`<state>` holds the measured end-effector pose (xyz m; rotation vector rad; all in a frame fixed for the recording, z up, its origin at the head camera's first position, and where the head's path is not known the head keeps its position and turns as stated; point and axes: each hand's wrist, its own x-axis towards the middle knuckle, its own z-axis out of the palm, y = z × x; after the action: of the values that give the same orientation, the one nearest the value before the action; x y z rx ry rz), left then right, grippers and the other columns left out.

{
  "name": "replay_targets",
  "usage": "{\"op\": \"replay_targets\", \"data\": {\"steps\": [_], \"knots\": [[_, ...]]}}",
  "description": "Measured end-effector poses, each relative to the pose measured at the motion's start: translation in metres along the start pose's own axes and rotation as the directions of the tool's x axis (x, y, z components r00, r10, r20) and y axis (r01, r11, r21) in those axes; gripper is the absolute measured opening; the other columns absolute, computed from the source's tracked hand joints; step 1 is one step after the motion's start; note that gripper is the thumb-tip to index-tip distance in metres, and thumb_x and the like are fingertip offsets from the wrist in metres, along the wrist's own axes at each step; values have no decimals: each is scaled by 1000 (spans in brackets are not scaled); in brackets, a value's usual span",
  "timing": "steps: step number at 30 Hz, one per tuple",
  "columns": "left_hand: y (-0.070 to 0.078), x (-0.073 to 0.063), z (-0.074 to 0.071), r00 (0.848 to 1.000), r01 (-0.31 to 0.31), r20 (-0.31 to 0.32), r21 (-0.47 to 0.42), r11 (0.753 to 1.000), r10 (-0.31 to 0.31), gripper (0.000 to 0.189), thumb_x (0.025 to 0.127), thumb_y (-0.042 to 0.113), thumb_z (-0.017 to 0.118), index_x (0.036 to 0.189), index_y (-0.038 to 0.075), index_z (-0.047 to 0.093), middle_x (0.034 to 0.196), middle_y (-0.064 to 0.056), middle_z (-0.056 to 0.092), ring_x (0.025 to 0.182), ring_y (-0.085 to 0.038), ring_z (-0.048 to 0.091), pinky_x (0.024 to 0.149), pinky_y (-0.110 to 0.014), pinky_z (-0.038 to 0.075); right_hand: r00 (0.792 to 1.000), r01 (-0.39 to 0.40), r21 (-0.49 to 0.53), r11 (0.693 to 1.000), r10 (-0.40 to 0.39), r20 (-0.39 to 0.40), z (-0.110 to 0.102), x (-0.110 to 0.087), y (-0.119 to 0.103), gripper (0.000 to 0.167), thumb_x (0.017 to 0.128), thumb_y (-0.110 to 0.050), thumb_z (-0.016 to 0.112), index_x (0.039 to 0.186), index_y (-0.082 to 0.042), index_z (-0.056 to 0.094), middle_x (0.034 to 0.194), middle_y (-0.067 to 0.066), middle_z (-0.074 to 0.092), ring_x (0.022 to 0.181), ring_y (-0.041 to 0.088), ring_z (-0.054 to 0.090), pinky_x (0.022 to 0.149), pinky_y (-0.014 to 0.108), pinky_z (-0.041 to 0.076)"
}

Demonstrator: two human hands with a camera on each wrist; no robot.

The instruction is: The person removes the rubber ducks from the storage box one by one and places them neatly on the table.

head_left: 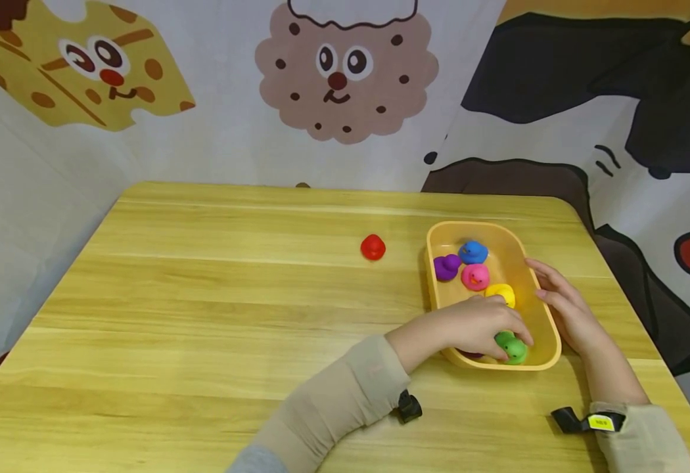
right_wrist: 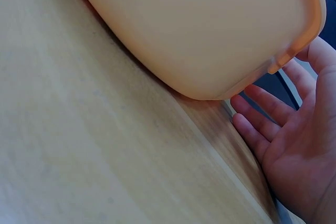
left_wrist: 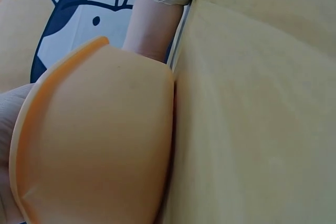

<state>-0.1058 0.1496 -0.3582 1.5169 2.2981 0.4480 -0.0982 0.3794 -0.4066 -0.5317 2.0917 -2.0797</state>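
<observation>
An orange plastic tub (head_left: 540, 328) with a raised rim stands on the right of the table and holds several small rubber ducks. My left hand (head_left: 487, 322) reaches over its near-left side, thumb and fingers around a green duck (head_left: 515, 351) at the near end. Just beyond the knuckles is a yellow duck (head_left: 501, 293), partly covered. Farther in lie a pink duck (head_left: 476, 277), a purple duck (head_left: 447, 267) and a blue duck (head_left: 473, 252). My right hand (head_left: 570, 312) touches the tub's right rim from outside; the right wrist view shows its fingers (right_wrist: 262, 106) loosely extended beside the wall.
A red duck (head_left: 372, 247) sits on the wooden table (head_left: 203, 295), left of the tub. Under the left hand a dark purple thing (head_left: 471, 355) is mostly hidden. Behind the table hangs a cloth (head_left: 215, 151) printed with cartoon figures.
</observation>
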Motion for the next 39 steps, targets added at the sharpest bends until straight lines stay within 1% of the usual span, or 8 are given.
{"op": "replay_targets", "data": {"steps": [4,10,15,23,26,33,36,39], "knots": [[1,4,2,999,40,14,14,999,-40,42,83,36,74,124,36,63,123,26,55,103,5,38,83,-12,27,1000,-3,-4,1000,3,8,-1,0,0,50,100,3,28,149,-6,29,136,0,47,118,10,50,88,22,47],[3,8,5,995,99,16,20,995,-99,39,84,36,74,121,39,64,120,29,55,98,3,37,79,-14,28,1000,-2,-6,1000,2,7,-1,-1,1,50,100,3,28,150,-6,29,137,-1,47,118,9,50,88,22,47],[4,10,7,993,116,9,28,993,-117,37,83,36,74,120,39,66,118,29,56,96,2,37,78,-15,29,1000,1,-11,1000,-1,12,-2,0,1,50,100,2,29,150,-6,28,138,-1,46,119,10,49,88,22,46],[5,8,4,995,95,1,39,995,-95,35,84,37,72,119,37,67,119,27,57,96,1,37,77,-14,30,1000,-9,-15,1000,9,0,-1,0,0,50,100,2,29,150,-6,28,138,-1,47,119,9,49,89,21,46],[4,7,2,997,81,-8,23,996,-81,34,85,38,71,119,35,67,117,25,58,95,1,38,77,-13,30,1000,-15,-18,1000,15,0,-1,1,-1,50,101,1,29,150,-7,28,138,-1,46,119,9,49,89,21,46],[1,8,0,999,37,-25,-36,999,-38,37,86,38,70,121,30,66,115,23,59,100,4,42,83,-9,29,1000,-10,-22,1000,10,-8,0,2,-2,50,100,1,30,149,-6,29,137,0,47,118,10,49,88,21,46],[1,6,-2,999,15,-39,-43,999,-16,38,87,37,70,123,27,66,116,22,60,103,5,44,86,-8,28,1000,-6,-15,1000,6,-10,0,2,-1,50,100,2,30,149,-6,30,137,0,47,118,11,50,87,22,47],[1,3,-7,998,-14,-67,-42,999,11,38,88,36,69,124,25,66,116,20,60,103,5,44,86,-7,27,1000,0,-16,1000,0,-15,0,1,-1,49,100,3,30,149,-5,30,135,1,48,117,11,50,87,22,47]]}}
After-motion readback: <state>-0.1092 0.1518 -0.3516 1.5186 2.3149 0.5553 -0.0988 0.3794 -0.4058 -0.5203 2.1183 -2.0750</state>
